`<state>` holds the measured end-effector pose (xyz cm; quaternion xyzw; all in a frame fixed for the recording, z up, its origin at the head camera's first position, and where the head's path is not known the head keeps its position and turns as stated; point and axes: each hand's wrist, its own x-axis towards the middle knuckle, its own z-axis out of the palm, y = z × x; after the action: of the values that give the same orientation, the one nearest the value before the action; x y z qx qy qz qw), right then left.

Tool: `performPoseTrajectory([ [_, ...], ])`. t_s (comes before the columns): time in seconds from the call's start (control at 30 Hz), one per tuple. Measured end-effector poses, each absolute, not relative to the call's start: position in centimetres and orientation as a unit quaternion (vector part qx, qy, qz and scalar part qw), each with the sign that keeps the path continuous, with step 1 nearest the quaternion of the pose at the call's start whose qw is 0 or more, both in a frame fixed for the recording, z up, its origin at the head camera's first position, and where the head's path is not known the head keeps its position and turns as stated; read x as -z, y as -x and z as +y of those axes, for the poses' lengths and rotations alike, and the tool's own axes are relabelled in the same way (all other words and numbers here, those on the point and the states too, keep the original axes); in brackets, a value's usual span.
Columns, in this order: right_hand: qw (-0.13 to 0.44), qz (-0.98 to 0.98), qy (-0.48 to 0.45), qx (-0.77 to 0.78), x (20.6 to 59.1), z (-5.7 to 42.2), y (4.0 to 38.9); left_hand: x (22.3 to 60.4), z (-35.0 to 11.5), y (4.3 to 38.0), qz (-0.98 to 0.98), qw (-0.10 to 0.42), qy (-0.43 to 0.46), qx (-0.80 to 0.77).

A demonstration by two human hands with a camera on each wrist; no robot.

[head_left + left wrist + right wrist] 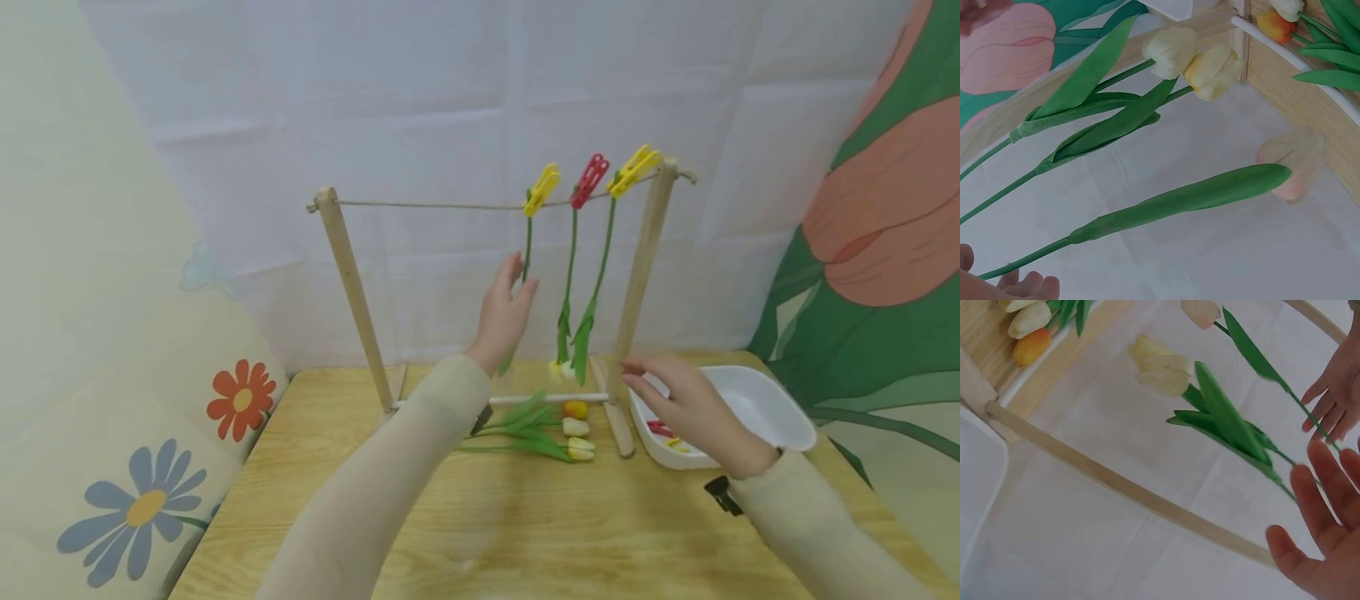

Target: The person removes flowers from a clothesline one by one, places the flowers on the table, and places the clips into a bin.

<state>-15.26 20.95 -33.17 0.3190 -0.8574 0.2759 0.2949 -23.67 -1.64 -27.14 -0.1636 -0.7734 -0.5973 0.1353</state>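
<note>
Three artificial tulips hang heads down from a string (427, 205), each held by a clothespin: a yellow one (542, 190), a red one (590, 181) and another yellow one (633, 171). My left hand (506, 312) is at the stem (528, 237) of the leftmost tulip, its fingers loosely extended around it. That tulip's pale pink bloom (1304, 159) hangs below a long green leaf (1185, 197). Holding nothing, my right hand (686, 404) hovers over the near left side of a white basin (765, 404), fingers spread in the right wrist view.
Two wooden posts (351, 292) carry the string, with a white bar (487, 401) low between them. Several tulips (576, 427) lie on the wooden table (480, 517) in front of the frame. Red clothespins (660, 428) and a yellow one (677, 444) lie in the basin.
</note>
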Motion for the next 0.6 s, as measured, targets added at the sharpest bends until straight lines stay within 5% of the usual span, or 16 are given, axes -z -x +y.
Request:
performPoseTrajectory([
  [0.33, 0.444, -0.734, -0.478, -0.187, 27.0, 18.8, 17.9, 25.9, -1.6, 24.7, -0.744, 0.129, 0.152, 0.637],
  [0.6, 0.497, -0.717, -0.487, -0.039, 18.7, 16.5, 19.8, 26.0, -2.0, 24.9, -0.717, 0.123, 0.156, 0.668],
])
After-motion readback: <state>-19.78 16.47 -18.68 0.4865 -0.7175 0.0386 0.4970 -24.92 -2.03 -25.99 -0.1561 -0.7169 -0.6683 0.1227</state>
